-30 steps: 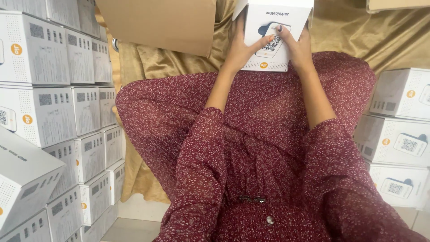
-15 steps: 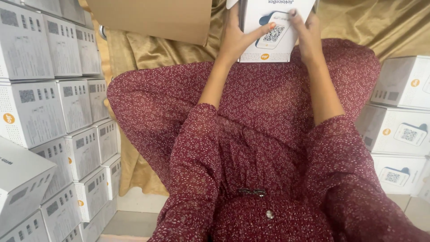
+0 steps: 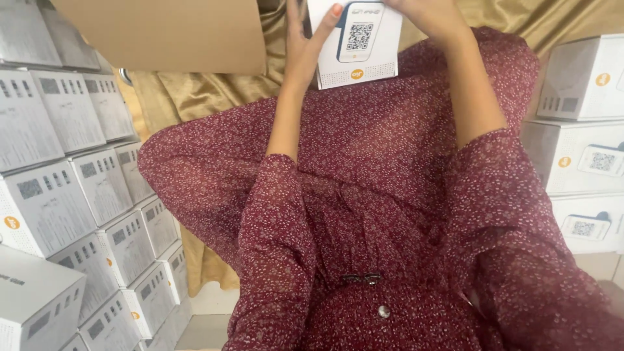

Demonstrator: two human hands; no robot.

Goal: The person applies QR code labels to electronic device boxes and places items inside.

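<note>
I hold a small white product box [image 3: 356,45] with a blue-and-white device picture on its face, out in front above my lap at the top of the view. My left hand [image 3: 305,45] grips its left side, one finger laid across the upper face. My right hand [image 3: 432,16] holds its right upper edge, partly cut off by the frame. Both forearms come out of dark red floral sleeves, and the same fabric covers my knees.
Many stacked white boxes [image 3: 78,182] stand along the left. Three more white boxes [image 3: 585,130] are stacked at the right. A brown cardboard carton [image 3: 169,32] stands at the top left. Gold cloth [image 3: 162,97] lies under my legs.
Both hands have carried the white box farther forward and up in the view. The camera has tilted, so the side stacks sit differently in view.
</note>
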